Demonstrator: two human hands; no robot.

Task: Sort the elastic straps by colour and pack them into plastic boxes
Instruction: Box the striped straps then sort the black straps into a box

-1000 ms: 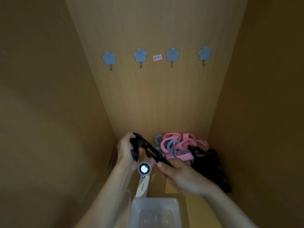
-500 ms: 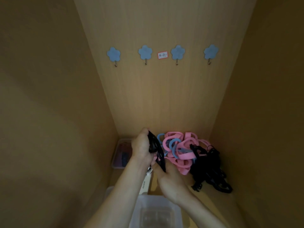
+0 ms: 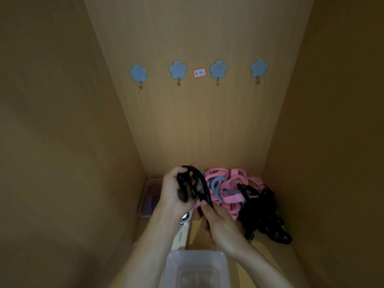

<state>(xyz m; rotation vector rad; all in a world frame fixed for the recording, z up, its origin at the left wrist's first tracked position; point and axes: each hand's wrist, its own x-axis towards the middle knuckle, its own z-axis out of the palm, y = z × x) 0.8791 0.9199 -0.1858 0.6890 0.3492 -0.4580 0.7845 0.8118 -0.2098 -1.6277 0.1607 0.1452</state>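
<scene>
My left hand (image 3: 170, 192) and right hand (image 3: 222, 229) curl round one black strap (image 3: 182, 185); the pile (image 3: 232, 197) is unsorted, the box (image 3: 197, 254) looks empty.

- i see a pale wooden back panel (image 3: 197, 121) ahead, its grain running vertically.
- the left side wall (image 3: 62, 121) and right side wall (image 3: 332, 121) close it in like a cabinet.
- four blue flower-shaped hooks (image 3: 137, 72) sit in a row, with a red-edged label (image 3: 199, 72) between the middle two.
- the wooden floor (image 3: 278, 256) lies below, and the light is dim.

Our view is dim and warm-tinted; tan wooden side walls (image 3: 52, 142) splay outward, and the clear plastic box (image 3: 197, 254) blurs
</scene>
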